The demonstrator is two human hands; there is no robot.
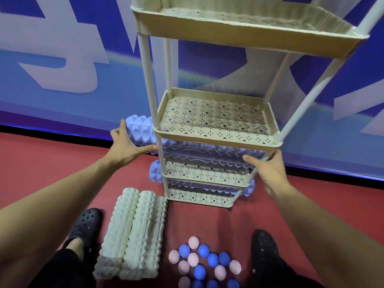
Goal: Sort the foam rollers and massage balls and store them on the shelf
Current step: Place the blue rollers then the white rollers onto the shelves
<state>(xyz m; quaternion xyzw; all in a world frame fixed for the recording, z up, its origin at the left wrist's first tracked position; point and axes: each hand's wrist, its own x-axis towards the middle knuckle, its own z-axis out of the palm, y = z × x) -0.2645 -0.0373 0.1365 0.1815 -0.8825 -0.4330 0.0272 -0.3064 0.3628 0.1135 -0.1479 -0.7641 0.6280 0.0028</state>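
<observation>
A beige tiered shelf [216, 140] stands on the red floor. A lavender foam roller [139, 129] lies across the tier under the middle tray, its left end sticking out. My left hand [126, 146] grips that end. My right hand [268, 169] holds the roller's right end beside the shelf's front right post. A second lavender roller [155, 171] lies on the tier below. Three pale green rollers [133, 233] lie side by side on the floor. Pink and blue spiky massage balls [204, 260] are heaped to their right.
A blue and white banner wall [62, 69] runs behind the shelf. My feet in black clogs [85, 225] stand on either side of the rollers and balls. The upper trays [245, 23] hold nothing.
</observation>
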